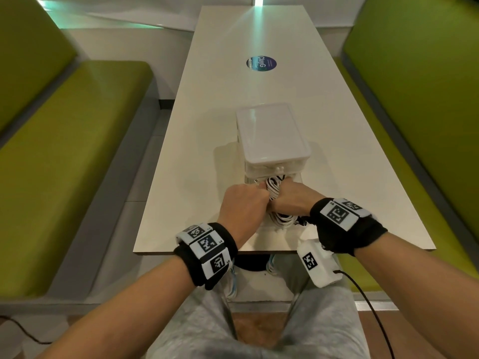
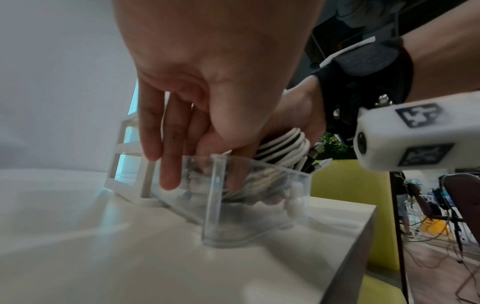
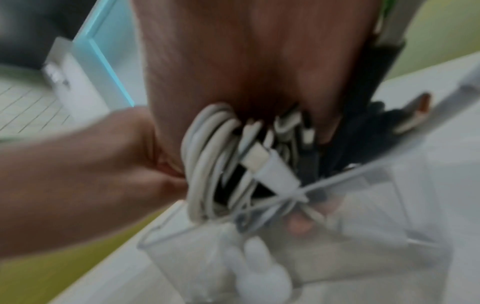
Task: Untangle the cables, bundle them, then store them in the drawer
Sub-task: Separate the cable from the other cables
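A bundle of coiled white and black cables (image 1: 274, 193) sits between my two hands over the pulled-out clear drawer (image 2: 215, 195). My right hand (image 1: 293, 198) grips the cable bundle (image 3: 207, 164) from above and holds it half inside the drawer (image 3: 363, 205); its fingertips show through the clear wall. My left hand (image 1: 243, 203) points down, with straight fingers (image 2: 168, 164) lying along the drawer's left wall and the thumb against the cable bundle (image 2: 283, 148). The white drawer unit (image 1: 272, 136) stands just behind the hands.
The unit stands on a long white table (image 1: 207, 125) with a round blue sticker (image 1: 261, 64) farther back. Green benches (image 1: 64, 164) flank both sides. The drawer sits close to the table's near edge (image 1: 207, 252). A white bunny-shaped knob (image 3: 259, 273) marks the drawer front.
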Action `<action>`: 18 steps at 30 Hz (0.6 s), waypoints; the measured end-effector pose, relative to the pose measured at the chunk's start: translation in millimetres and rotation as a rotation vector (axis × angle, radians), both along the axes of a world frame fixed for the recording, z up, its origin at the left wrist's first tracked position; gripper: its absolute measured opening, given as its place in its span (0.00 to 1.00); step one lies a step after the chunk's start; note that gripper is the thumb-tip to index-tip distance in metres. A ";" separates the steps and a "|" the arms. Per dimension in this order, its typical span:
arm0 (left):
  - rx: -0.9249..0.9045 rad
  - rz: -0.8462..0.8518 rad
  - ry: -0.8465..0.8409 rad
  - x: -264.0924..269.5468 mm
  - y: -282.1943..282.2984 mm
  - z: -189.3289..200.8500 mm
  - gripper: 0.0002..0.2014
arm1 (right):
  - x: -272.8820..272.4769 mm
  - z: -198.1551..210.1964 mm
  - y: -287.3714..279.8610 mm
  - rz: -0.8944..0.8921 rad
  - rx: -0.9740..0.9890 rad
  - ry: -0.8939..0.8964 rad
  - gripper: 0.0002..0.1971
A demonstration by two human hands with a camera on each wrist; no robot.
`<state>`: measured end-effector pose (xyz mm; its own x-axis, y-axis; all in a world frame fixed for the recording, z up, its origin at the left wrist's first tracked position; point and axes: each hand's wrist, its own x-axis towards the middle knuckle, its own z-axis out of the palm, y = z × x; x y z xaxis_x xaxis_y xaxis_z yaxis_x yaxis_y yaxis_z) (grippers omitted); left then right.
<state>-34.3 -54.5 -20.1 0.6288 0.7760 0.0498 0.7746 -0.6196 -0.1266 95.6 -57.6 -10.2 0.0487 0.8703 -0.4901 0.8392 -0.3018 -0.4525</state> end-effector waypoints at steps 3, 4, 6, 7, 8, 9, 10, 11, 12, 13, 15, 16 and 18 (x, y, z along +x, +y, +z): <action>0.014 -0.018 -0.016 6.2 -5.6 12.5 0.06 | -3.8 4.0 -1.5 0.031 0.020 -0.100 0.21; -0.040 -0.026 -0.012 7.1 -7.2 12.9 0.04 | -5.7 5.6 -0.7 0.051 0.024 -0.137 0.20; -0.076 0.029 -0.059 3.3 -3.4 4.2 0.11 | -7.8 7.4 2.5 0.117 0.006 -0.197 0.18; -0.087 0.039 -0.097 -0.6 -3.2 2.5 0.11 | -7.6 7.0 4.4 0.150 -0.009 -0.204 0.18; -0.063 0.041 -0.156 -4.3 -3.3 2.3 0.10 | -8.2 7.6 6.1 0.175 -0.008 -0.208 0.18; -0.062 0.040 -0.221 -7.7 -2.0 -3.3 0.09 | -7.9 7.3 6.9 0.191 -0.009 -0.217 0.19; -0.057 0.021 -0.291 -10.2 -0.4 -9.6 0.10 | -7.0 6.4 7.0 0.191 -0.022 -0.217 0.19; -0.078 -0.009 -0.338 -11.7 -0.4 -16.0 0.15 | -5.0 4.1 7.2 0.184 -0.027 -0.198 0.19; -0.098 -0.051 -0.373 -12.8 -0.5 -19.9 0.21 | -4.9 4.4 7.1 0.180 -0.018 -0.172 0.18; -0.124 -0.082 -0.402 -13.1 -1.2 -22.2 0.24 | -4.5 3.7 6.5 0.188 0.009 -0.148 0.15; -0.127 -0.106 -0.406 -10.8 -0.1 -23.2 0.24 | -3.8 1.4 6.9 0.196 0.058 -0.129 0.11; -0.110 -0.103 -0.384 -8.5 1.2 -23.8 0.22 | -4.6 2.7 5.1 0.179 0.052 -0.131 0.10; -0.085 -0.076 -0.286 -3.5 1.1 -19.6 0.17 | -4.8 2.6 2.4 0.164 0.065 -0.134 0.12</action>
